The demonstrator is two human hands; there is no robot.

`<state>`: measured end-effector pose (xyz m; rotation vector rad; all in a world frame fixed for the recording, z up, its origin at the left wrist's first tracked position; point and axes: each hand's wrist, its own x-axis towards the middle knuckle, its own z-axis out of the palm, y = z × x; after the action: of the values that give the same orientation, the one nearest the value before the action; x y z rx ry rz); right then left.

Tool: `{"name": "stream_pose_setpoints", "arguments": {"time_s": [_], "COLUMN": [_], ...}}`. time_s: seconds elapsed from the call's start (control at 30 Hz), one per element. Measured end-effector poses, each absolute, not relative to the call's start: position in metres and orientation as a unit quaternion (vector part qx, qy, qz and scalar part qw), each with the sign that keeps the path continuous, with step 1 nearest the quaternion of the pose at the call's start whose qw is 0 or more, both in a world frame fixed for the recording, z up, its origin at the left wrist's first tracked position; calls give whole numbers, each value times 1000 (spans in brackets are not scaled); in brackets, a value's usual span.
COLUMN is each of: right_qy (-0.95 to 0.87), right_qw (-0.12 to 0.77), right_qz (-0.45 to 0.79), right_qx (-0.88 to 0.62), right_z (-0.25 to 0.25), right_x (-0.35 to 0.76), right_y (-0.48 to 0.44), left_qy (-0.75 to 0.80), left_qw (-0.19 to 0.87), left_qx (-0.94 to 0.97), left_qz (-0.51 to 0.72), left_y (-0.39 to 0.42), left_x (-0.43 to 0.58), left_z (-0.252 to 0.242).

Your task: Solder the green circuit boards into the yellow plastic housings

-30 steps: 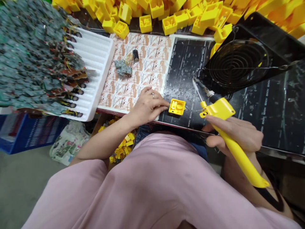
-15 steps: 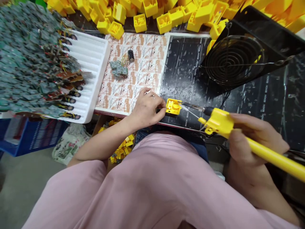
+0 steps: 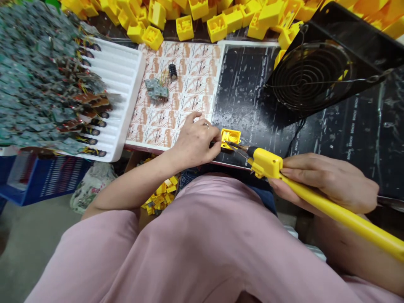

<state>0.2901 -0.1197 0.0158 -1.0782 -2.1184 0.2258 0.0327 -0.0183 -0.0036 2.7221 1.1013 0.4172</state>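
My right hand (image 3: pixel 328 181) is wrapped round a yellow soldering iron (image 3: pixel 268 163) with a solder feed beside its tip. That tip reaches into a small open yellow plastic case (image 3: pixel 232 136) lying near the front edge of the black bench surface. My left hand (image 3: pixel 198 139) holds the left side of the case between thumb and forefinger; whether something small is also pinched there is hidden. Beyond my left hand, a small clump of green circuit boards (image 3: pixel 157 89) and a black coil-like cylinder (image 3: pixel 172 71), joined by thin wires, lie on a printed sheet (image 3: pixel 183 107).
A white foam tray (image 3: pixel 126 92) on the left bears a heap of wired circuit boards (image 3: pixel 41 84). Many yellow cases (image 3: pixel 217 28) line the back. A black fan (image 3: pixel 309 80) stands at the right. Below the bench are a blue crate (image 3: pixel 53 179) and more yellow parts (image 3: pixel 162 195).
My right hand has brought the soldering iron leftward, so its tip has moved from the case's right edge to its inner left part. My left hand stays at the case.
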Motion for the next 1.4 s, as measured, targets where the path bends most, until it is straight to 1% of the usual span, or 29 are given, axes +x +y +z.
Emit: {"name": "stream_pose_setpoints", "arguments": {"time_s": [0.27,0.4,0.57,0.83,0.93,1.1,1.27,1.4], "right_qy": [-849,-820,-825,-852,-860,-829,-838,-825], "right_qw": [310,337,348,316,329,348,334,357], "right_qz": [115,81,86,98,89,86,91,73], "right_qx": [-412,-456,-436,-406,-381,-430,-421,-432], "right_z": [33,30,21,28,30,26,24,20], "right_x": [295,306,299,290,291,299,298,300], "right_y": [-117,-124,-123,-114,-114,-120,-120,-119], "left_qy": [379,374,374,377,381,380,379,378], "left_qw": [84,87,94,102,103,106,102,104], "left_qx": [917,920,918,916,915,915,916,917], "left_qz": [86,79,95,87,85,84,82,75], "left_y": [-15,-14,-14,-14,-14,-14,-13,-13], "left_x": [39,40,40,39,40,40,40,41], "left_z": [2,3,5,2,1,1,1,0]}}
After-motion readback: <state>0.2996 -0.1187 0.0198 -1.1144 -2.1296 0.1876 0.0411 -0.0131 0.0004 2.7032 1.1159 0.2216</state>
